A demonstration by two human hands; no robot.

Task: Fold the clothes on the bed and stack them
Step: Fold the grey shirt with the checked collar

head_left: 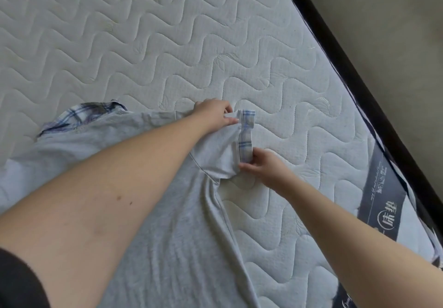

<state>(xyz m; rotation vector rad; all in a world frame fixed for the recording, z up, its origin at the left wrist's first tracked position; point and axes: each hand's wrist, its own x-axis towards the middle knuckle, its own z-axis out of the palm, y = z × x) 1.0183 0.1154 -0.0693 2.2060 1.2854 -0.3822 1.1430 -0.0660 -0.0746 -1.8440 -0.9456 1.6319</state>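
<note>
Light grey cotton T-shirt with plaid collar and cuff (167,211) lies spread on the white quilted mattress (167,44), lower centre of frame. Your left hand (213,113) pinches the sleeve's top edge; your right hand (261,166) pinches the plaid cuff's lower end.

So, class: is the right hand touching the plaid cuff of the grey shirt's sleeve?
Touching. The head view shows the right hand pinching the lower end of the plaid cuff, fingers against the fabric.
</note>
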